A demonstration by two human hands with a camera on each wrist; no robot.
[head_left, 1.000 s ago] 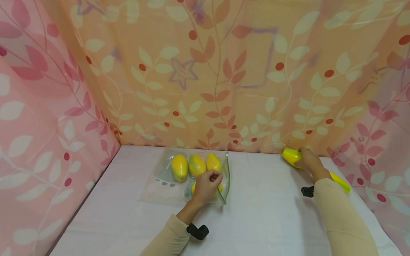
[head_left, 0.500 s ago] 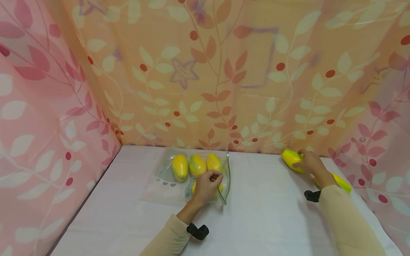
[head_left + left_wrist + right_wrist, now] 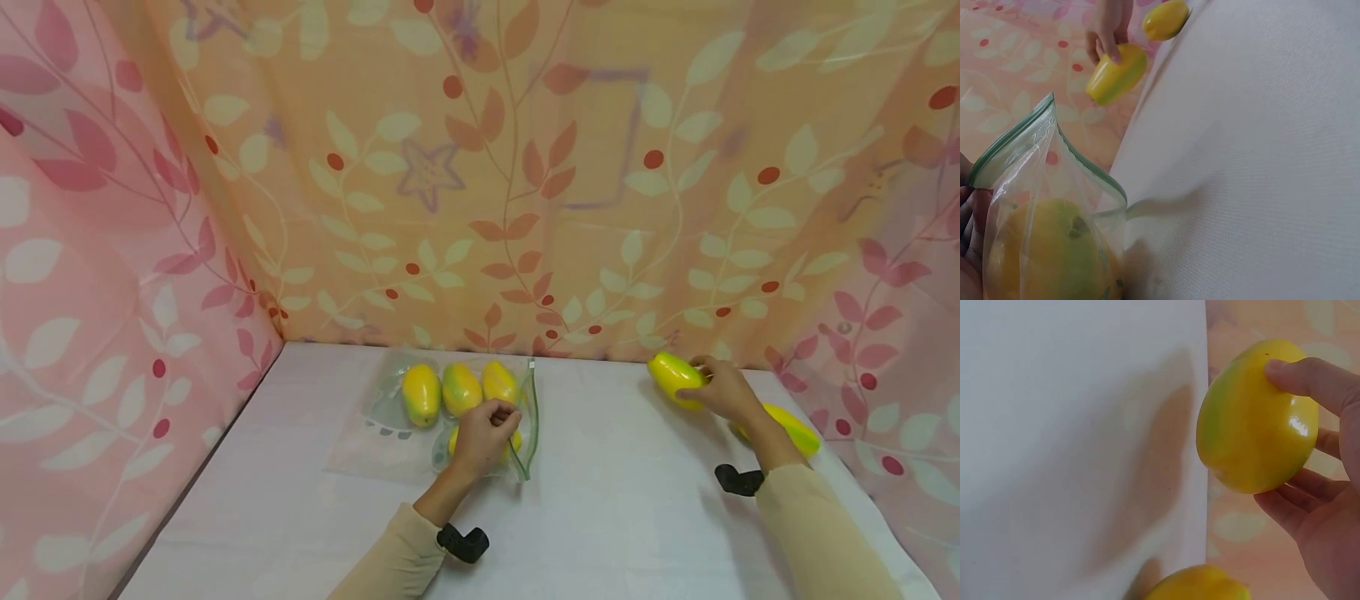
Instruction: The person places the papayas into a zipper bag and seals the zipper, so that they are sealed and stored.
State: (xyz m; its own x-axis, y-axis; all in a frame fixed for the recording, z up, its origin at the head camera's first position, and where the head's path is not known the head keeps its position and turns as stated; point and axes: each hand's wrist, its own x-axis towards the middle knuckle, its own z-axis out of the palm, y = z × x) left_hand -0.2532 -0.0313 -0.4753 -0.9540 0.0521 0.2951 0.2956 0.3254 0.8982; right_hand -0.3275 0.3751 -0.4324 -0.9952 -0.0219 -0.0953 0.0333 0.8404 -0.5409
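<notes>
In the head view my left hand (image 3: 483, 437) pinches the upper edge of a clear zip bag (image 3: 348, 454) and holds its green-lined mouth (image 3: 1013, 140) apart. Several yellow-green papayas (image 3: 422, 394) lie inside the bag, one of them partly behind that hand. At the back right, my right hand (image 3: 723, 390) grips another papaya (image 3: 1254, 419), thumb on one side and fingers on the other. A shadow falls on the table beside this papaya in the right wrist view. One more papaya (image 3: 791, 429) lies on the table by the right wrist, partly covered by it.
A white cloth covers the table (image 3: 600, 500). Floral curtains (image 3: 510, 167) stand along its back and sides, close behind the right hand. Black wrist mounts (image 3: 463, 543) stick out from both wrists.
My right hand has lifted the papaya and drawn it slightly left, turning it a little. More of the papaya behind the wrist shows now. The left hand and the bag have stayed put.
</notes>
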